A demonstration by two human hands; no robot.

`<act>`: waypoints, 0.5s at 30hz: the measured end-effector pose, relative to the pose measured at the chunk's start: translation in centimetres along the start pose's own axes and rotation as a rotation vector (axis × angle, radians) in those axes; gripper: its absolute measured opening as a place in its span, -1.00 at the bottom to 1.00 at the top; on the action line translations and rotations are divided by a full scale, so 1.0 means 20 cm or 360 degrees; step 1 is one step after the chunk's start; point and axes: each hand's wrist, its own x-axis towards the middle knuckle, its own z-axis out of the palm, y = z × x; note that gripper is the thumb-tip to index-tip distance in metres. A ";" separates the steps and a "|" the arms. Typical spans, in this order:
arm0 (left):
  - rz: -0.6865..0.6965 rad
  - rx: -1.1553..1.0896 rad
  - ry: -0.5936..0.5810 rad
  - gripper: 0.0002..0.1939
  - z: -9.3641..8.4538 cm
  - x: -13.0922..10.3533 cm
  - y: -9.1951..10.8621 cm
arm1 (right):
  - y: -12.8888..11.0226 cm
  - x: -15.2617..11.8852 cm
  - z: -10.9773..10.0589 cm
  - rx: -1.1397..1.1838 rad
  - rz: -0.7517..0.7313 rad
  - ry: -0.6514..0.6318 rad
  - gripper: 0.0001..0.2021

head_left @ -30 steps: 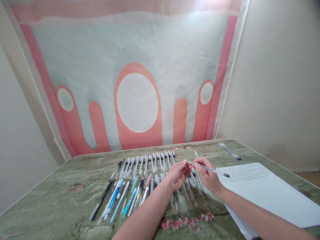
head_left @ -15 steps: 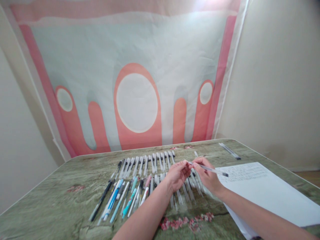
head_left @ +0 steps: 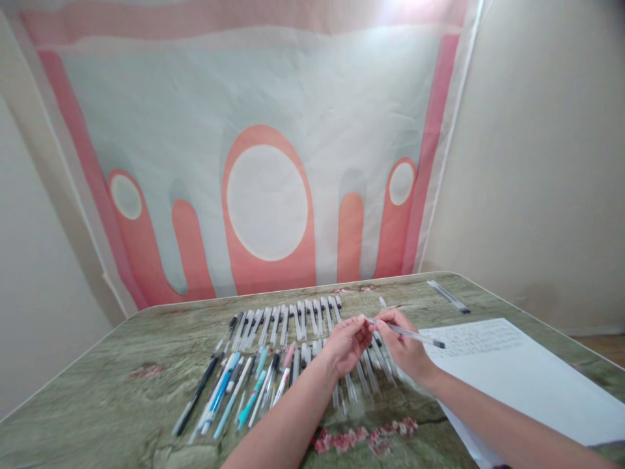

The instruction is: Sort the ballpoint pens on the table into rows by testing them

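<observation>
A clear pen with a dark end (head_left: 415,335) is held over the pens on the table. My right hand (head_left: 401,340) pinches it along the barrel, its dark end pointing right over the paper. My left hand (head_left: 348,344) closes its fingertips at the pen's other end; whether a cap sits between them I cannot make out. Beneath and behind both hands lie several clear pens (head_left: 365,374), partly hidden by my wrists. To the left are coloured pens, among them a blue and white pen (head_left: 222,393) and a turquoise pen (head_left: 252,398).
A row of clear, white-capped pens (head_left: 278,324) lies along the far side of the table (head_left: 97,378). Handwritten sheets of paper (head_left: 532,384) rest at the right. Beyond them lie a few clear pens (head_left: 448,297). A printed cloth (head_left: 327,98) hangs behind the table.
Both hands keep nearly the same place and the same hold on the pen. The view has shifted very slightly.
</observation>
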 end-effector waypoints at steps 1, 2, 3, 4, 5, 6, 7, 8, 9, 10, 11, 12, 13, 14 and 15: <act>0.0005 -0.0001 0.0000 -0.84 0.00 0.00 0.00 | 0.00 0.00 0.00 -0.0005 -0.0001 -0.0004 -0.88; 0.0008 -0.0001 -0.0005 -0.84 0.00 0.00 0.00 | 0.00 0.00 0.00 -0.0011 0.0000 -0.0008 -0.89; 0.0013 -0.0001 -0.0007 -0.85 0.00 0.00 0.00 | -0.01 0.00 0.00 -0.0017 0.0001 -0.0013 -0.89; 0.0019 0.0000 -0.0006 -0.85 0.00 -0.01 0.00 | -0.01 0.00 0.00 -0.0025 0.0002 -0.0013 -0.89; 0.0023 0.0003 -0.0005 -0.85 0.00 -0.01 0.00 | -0.01 0.00 -0.01 -0.0036 0.0001 -0.0010 -0.88; 0.0025 0.0005 -0.0004 -0.86 0.00 -0.01 -0.01 | -0.02 0.00 -0.01 -0.0049 0.0000 -0.0006 -0.88; 0.0026 0.0005 0.0001 -0.86 0.00 -0.01 -0.01 | -0.02 0.00 -0.01 -0.0062 0.0001 -0.0004 -0.87; 0.0025 0.0004 0.0006 -0.86 0.00 -0.01 -0.01 | -0.03 0.00 -0.01 -0.0072 0.0003 -0.0007 -0.87; 0.0024 0.0001 0.0010 -0.86 -0.01 -0.01 -0.01 | -0.03 0.00 -0.01 -0.0077 0.0008 -0.0018 -0.87; 0.0022 -0.0001 0.0020 -0.86 -0.01 -0.01 -0.02 | -0.03 0.00 -0.01 -0.0079 0.0017 -0.0039 -0.86; 0.0020 -0.0004 0.0038 -0.86 -0.01 -0.01 -0.02 | -0.04 0.00 -0.01 -0.0077 0.0028 -0.0072 -0.86; 0.0020 -0.0005 0.0063 -0.85 0.00 0.00 -0.03 | -0.04 0.00 -0.01 -0.0072 0.0043 -0.0103 -0.86; 0.0024 -0.0005 0.0093 -0.84 0.00 0.00 -0.03 | -0.04 0.01 -0.01 -0.0061 0.0058 -0.0111 -0.85; 0.0035 -0.0001 0.0127 -0.83 0.00 0.01 -0.03 | -0.04 0.02 -0.01 -0.0047 0.0072 -0.0070 -0.85; 0.0057 0.0007 0.0165 -0.82 0.00 0.01 -0.03 | -0.04 0.03 -0.02 -0.0027 0.0078 0.0020 -0.85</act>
